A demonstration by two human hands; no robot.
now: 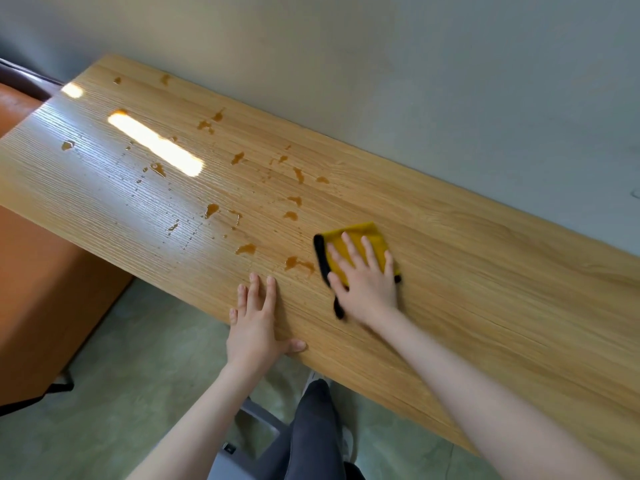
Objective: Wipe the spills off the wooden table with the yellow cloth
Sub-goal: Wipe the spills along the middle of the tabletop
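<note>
A yellow cloth [375, 235] with a black edge lies flat on the wooden table [485, 271]. My right hand [363, 278] presses on the cloth with straight, spread fingers. My left hand [254, 327] rests flat on the table's near edge, fingers straight, holding nothing. Several brown spills dot the wood left of the cloth; the nearest spill [298, 263] sits just beside the cloth's black edge, another spill [246, 249] lies further left, and more spills [211, 209] spread toward the far left end.
A grey wall [450, 81] runs along the table's far side. An orange cabinet [41, 289] stands left of the table. My dark-trousered leg [311, 427] and a chair part are below the near edge, over a greenish floor.
</note>
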